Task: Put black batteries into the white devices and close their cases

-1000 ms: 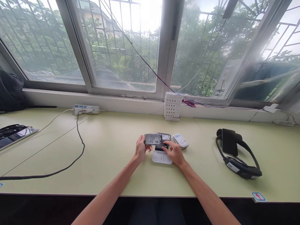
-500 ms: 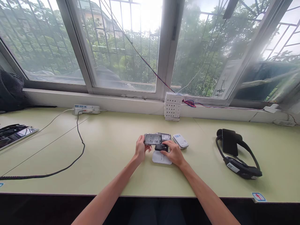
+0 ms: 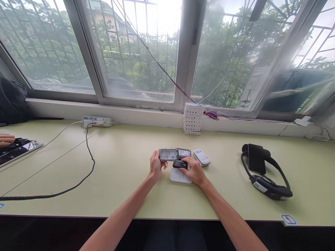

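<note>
Two-handed hold over open device parts at the table

The left hand (image 3: 156,165) grips the open device body (image 3: 168,154) at its left edge, fingers closed on it. The right hand (image 3: 193,169) pinches the black battery (image 3: 180,164) at its right side, thumb and fingers slightly apart. The battery is above the white cover (image 3: 180,175), near the table (image 3: 125,174); a second open body (image 3: 184,152) lies just behind. The stacked white devices (image 3: 201,157) sit to the right.

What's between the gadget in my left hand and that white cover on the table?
The head view shows a black battery between the gadget and the white cover, pinched by your right hand.
</note>
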`<state>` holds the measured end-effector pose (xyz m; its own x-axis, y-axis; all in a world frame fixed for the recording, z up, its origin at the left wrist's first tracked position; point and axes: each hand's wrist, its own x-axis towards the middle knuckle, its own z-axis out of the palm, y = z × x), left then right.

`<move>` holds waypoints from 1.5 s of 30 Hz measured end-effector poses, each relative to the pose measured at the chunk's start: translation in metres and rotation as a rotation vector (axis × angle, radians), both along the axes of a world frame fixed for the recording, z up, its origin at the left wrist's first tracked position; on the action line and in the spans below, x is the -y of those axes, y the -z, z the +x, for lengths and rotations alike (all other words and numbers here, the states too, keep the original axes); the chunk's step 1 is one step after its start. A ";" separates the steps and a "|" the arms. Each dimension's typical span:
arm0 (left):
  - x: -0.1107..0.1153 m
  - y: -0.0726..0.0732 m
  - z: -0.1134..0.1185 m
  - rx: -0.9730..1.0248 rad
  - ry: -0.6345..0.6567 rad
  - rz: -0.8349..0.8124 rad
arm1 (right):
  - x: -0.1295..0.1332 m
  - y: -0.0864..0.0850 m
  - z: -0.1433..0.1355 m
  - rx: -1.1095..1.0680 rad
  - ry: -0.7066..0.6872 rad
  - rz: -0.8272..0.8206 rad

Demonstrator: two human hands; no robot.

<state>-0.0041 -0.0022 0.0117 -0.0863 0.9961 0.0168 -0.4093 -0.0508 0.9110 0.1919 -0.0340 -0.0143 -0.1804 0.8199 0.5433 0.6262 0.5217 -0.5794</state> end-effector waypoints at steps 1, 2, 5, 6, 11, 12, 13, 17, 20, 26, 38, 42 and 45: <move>0.000 -0.001 0.000 0.002 -0.009 0.000 | 0.000 0.000 0.000 0.003 -0.003 0.006; 0.000 -0.001 0.000 0.005 -0.017 0.000 | 0.001 -0.001 0.000 0.004 -0.006 0.012; 0.000 -0.001 -0.001 0.018 -0.034 0.002 | 0.001 -0.002 -0.001 0.004 -0.014 0.032; 0.000 -0.001 -0.001 0.025 -0.037 0.002 | 0.002 -0.002 -0.001 0.004 -0.013 0.037; -0.002 0.001 -0.002 0.049 -0.045 0.011 | 0.002 -0.003 -0.001 -0.016 -0.012 0.045; -0.003 0.002 -0.002 0.051 -0.046 0.013 | 0.002 -0.003 -0.002 -0.024 -0.016 0.043; -0.003 0.002 -0.002 0.054 -0.047 0.016 | 0.002 -0.003 -0.002 -0.031 -0.020 0.040; -0.003 0.002 -0.002 0.061 -0.050 0.018 | -0.001 -0.003 -0.001 -0.046 -0.028 0.026; -0.002 0.000 -0.001 0.060 -0.052 0.015 | -0.003 -0.001 0.000 -0.056 -0.038 0.026; 0.000 -0.002 0.000 0.052 -0.066 0.009 | -0.004 0.003 0.002 -0.065 -0.071 0.032; -0.002 -0.001 -0.001 0.032 -0.114 -0.006 | 0.004 -0.009 0.001 -0.275 -0.150 0.073; -0.003 0.001 0.000 0.027 -0.107 -0.013 | 0.005 -0.009 0.001 -0.386 -0.174 0.023; -0.004 0.002 0.000 0.020 -0.075 -0.019 | 0.004 -0.009 0.001 -0.456 -0.171 0.014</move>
<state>-0.0044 0.0018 0.0097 -0.1607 0.9870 -0.0051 -0.4235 -0.0643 0.9036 0.1928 -0.0382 -0.0058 -0.0524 0.7915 0.6089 0.2148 0.6044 -0.7672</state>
